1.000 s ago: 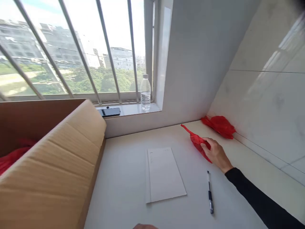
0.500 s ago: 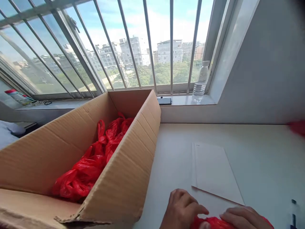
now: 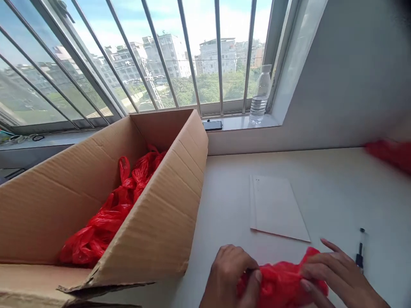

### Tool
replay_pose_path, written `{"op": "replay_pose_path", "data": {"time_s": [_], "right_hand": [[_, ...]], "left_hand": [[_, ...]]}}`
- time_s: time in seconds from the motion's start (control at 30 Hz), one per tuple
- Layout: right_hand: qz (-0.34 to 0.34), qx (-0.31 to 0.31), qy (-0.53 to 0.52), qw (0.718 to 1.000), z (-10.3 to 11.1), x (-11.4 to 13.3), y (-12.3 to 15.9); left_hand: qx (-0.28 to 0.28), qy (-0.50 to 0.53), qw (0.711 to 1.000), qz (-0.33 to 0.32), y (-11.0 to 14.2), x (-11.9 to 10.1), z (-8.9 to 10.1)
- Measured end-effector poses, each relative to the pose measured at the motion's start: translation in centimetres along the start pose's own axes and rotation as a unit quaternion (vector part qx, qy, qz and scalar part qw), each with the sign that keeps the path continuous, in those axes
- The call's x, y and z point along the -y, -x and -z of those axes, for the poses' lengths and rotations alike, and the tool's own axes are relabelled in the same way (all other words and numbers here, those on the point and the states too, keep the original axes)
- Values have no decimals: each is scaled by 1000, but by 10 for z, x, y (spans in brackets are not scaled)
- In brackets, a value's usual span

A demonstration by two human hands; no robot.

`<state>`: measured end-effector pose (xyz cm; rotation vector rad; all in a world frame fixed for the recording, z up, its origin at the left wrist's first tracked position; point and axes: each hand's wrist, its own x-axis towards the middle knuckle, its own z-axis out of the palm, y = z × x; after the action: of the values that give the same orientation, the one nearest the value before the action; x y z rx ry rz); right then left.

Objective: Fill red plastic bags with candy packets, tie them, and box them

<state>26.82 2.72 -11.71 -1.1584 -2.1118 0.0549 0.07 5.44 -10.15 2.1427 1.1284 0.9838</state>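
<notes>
A crumpled red plastic bag lies at the bottom of the view, between my two hands. My left hand is closed on its left end, thumb and fingers pinching the film. On the other end, my right hand grips the bag between thumb and fingers, with one finger lifted away. What the bag contains, if anything, I cannot make out. Just beyond my hands a white flat pad or booklet rests on the white table. A pen lies to the right, beside my right hand.
On the left stands an open cardboard box with red plastic bags inside. A phone and a water bottle are on the windowsill below the barred window. Something red and blurred is at the far right edge.
The view has shifted right and down, so more of the red bag shows. My right hand has turned and now pinches the bag's right end.
</notes>
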Motion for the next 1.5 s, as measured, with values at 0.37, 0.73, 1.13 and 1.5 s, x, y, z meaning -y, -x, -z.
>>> {"op": "replay_pose_path", "data": {"time_s": [0.37,0.73,1.13,1.5], "right_hand": [[-246,113,-115,956,21,26,-16],[-377,73,-176,906,41,21,-9],[-448,18,-260,855,48,42,-28],[-440,-136,-318,829,51,13,-15]], "left_hand": [[27,144,956,254,-21,-37,14],[-28,96,965,243,-31,-39,14],[-9,93,987,129,-32,-44,11],[-147,102,972,155,-32,-37,26]]}}
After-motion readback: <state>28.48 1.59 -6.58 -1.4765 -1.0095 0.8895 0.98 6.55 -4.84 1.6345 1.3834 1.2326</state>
